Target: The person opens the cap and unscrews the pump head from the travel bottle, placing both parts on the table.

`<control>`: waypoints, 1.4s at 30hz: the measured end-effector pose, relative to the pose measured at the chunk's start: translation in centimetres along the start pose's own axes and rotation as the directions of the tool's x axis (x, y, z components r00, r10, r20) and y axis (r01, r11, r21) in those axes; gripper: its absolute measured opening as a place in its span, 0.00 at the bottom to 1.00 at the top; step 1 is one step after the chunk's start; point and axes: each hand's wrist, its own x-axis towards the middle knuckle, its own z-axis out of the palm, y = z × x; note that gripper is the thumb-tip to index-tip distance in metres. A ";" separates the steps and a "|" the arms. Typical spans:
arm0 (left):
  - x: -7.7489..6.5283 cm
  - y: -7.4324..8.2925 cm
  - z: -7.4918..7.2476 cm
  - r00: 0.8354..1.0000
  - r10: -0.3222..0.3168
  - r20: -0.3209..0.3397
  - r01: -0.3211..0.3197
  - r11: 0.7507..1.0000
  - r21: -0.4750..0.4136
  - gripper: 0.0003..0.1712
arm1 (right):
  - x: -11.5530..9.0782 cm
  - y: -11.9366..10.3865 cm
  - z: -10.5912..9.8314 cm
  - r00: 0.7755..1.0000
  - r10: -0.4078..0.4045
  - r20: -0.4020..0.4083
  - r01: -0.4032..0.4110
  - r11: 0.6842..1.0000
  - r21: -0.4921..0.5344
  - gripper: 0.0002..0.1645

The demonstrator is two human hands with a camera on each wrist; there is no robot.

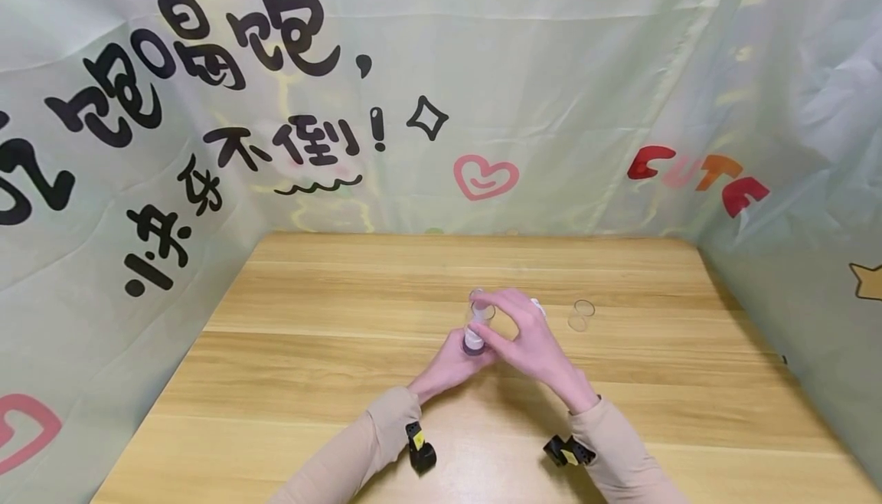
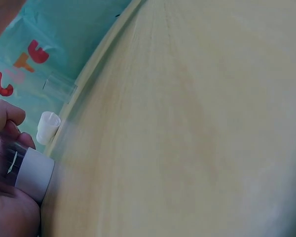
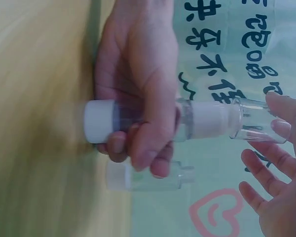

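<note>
In the head view, my left hand (image 1: 451,364) grips a slim clear bottle (image 1: 474,342) upright, low over the table. The right wrist view shows its fingers and thumb wrapped around the bottle's middle, between a white base (image 3: 99,121) and a white pump collar (image 3: 209,119). A clear cap (image 3: 254,123) sits at the collar's top end; how far it covers the nozzle I cannot tell. My right hand (image 1: 529,335) pinches this cap between thumb and forefinger, its other fingers spread apart. Part of the bottle's body is hidden behind the left fingers.
Another clear bottle (image 3: 155,177) with a white base stands beyond the held one. On the table (image 1: 310,381), a small white cup-like part (image 2: 48,128) and a clear open cylinder (image 2: 59,89) stand to the right. Printed cloth (image 1: 551,67) hangs behind and along the sides.
</note>
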 end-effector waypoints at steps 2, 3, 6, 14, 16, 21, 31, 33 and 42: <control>-0.1 0.1 0.0 1.000 -0.006 0.001 0.006 1.000 -0.008 0.15 | 0.2 -0.2 -0.3 1.000 0.002 -0.005 -0.002 1.000 0.017 0.24; -0.1 0.2 0.0 1.000 -0.011 0.000 0.011 1.000 -0.007 0.16 | 0.3 -0.2 -0.5 1.000 0.003 -0.006 -0.003 1.000 0.025 0.24; 0.0 0.2 0.0 1.000 -0.009 -0.005 0.009 1.000 0.001 0.17 | 0.6 -0.4 -1.0 1.000 0.007 -0.021 -0.006 1.000 0.030 0.25; 0.3 -0.1 0.1 1.000 -0.020 0.004 0.020 1.000 -0.012 0.13 | 0.4 -0.2 -2.9 0.997 0.047 -0.057 -0.048 0.999 -0.007 0.27; 0.3 -0.2 0.1 1.000 -0.011 0.009 0.011 1.000 -0.017 0.13 | 0.0 0.1 -3.4 0.996 0.048 -0.072 -0.050 0.999 -0.022 0.28; 0.3 -0.5 0.1 1.000 0.012 0.010 -0.012 1.000 -0.014 0.14 | -1.0 1.0 -5.0 0.993 0.064 -0.096 -0.070 0.995 -0.064 0.28; 0.3 -0.2 0.3 0.997 -0.069 -0.021 0.069 0.998 -0.012 0.12 | -2.3 2.1 -8.3 0.984 0.157 -0.083 -0.169 0.971 -0.166 0.25; 0.2 -0.2 0.3 0.997 -0.076 -0.022 0.076 0.997 -0.013 0.12 | -2.6 2.4 -8.9 0.981 0.185 -0.066 -0.194 0.961 -0.199 0.24; 0.2 -0.1 0.2 0.997 -0.074 -0.027 0.074 0.997 -0.015 0.12 | -4.0 3.5 -11.3 0.944 0.323 0.068 -0.289 0.908 -0.302 0.17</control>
